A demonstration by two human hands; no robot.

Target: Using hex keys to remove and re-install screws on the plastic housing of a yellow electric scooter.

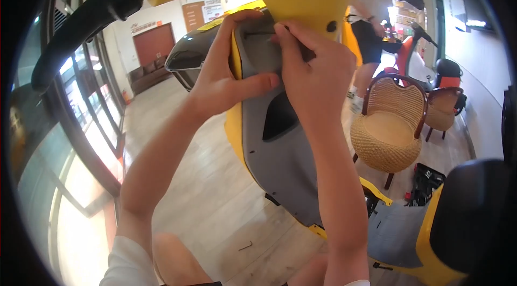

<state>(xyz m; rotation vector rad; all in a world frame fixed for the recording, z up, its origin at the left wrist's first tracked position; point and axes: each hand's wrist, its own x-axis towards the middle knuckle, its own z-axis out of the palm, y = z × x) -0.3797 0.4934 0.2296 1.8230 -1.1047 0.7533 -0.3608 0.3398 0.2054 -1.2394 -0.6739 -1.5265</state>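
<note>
While left hand [219, 86] spreads loosely over matte grey scooter panel [276, 170], right hand [319, 71] pinches thin dark rod [258, 33]
Panel curved, yellow-edged, with angular black recess [279, 117]

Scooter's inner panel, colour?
Grey inner panel, with yellow along its left edge; best in the head view.

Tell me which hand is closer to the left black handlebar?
Left. Your left hand rests on the grey panel, right of the black handlebar and lower; your right hand is farther right.
</note>
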